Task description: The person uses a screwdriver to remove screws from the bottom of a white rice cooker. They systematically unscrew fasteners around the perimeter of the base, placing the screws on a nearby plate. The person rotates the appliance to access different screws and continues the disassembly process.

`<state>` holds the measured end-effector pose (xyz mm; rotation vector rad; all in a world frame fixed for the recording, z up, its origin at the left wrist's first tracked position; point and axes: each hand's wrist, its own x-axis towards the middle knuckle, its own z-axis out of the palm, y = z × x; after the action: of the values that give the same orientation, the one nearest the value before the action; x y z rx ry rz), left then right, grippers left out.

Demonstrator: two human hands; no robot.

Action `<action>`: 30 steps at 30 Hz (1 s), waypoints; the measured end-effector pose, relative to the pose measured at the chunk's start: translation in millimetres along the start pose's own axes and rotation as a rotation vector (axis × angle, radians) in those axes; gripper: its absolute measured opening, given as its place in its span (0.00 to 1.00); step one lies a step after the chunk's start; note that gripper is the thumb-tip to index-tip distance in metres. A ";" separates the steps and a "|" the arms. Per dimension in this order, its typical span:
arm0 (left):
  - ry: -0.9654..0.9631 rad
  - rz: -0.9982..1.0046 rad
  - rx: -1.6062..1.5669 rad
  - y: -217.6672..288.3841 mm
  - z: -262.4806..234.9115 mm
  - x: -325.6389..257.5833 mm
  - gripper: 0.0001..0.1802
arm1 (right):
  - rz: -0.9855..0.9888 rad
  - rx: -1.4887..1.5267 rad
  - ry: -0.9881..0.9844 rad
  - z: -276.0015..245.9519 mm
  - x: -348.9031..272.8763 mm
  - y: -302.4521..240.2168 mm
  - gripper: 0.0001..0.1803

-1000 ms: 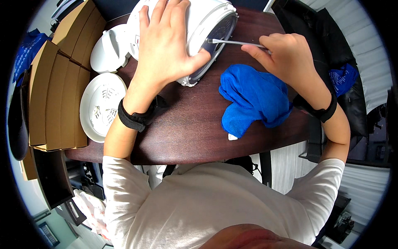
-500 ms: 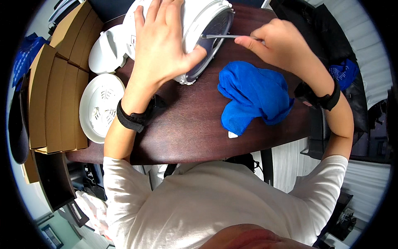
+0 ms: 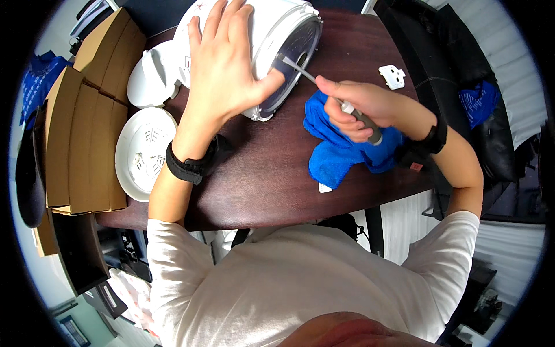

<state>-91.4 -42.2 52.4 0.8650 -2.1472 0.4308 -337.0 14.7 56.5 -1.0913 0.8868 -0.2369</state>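
Observation:
A white rounded appliance housing (image 3: 276,29) lies on its side on the table, its dark round end (image 3: 300,52) facing right. My left hand (image 3: 226,69) rests flat on the housing, fingers spread, thumb toward the rim of the dark end. In my right hand (image 3: 361,107) is a screwdriver (image 3: 363,120) with a grey handle, fingers wrapped around it. Its metal shaft slants up and left, the tip at the dark end near the rim; whether it touches a screw I cannot tell. Beneath the right hand lies a crumpled blue cloth (image 3: 341,156).
To the left, a white round dish (image 3: 127,173) holds small loose parts. Behind it are a white lid-like piece (image 3: 141,87) and upright cardboard boxes (image 3: 87,144). A small white part with holes (image 3: 392,77) lies at the right of the dark wooden table (image 3: 260,196). Beyond stands a black seat (image 3: 485,139).
My right hand has come down and nearer, turning the screwdriver from nearly level to a slant so its handle shows. The small white part is now uncovered. My left hand has hardly moved.

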 end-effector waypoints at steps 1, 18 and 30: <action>-0.002 -0.003 0.019 -1.0 0.6 0.0 0.45 | -0.004 -0.062 0.050 0.2 -3.3 -3.7 0.38; 0.015 0.001 0.001 1.4 1.3 1.4 0.44 | -0.801 -2.051 0.968 -26.4 -21.7 -40.7 0.31; 0.017 -0.008 0.037 1.6 -1.1 0.6 0.45 | -0.841 -2.027 0.974 -20.0 -20.9 -44.6 0.31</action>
<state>-92.2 -40.7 53.6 0.8870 -2.1262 0.4738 -354.2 -8.0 101.4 -3.4431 1.4087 -0.6171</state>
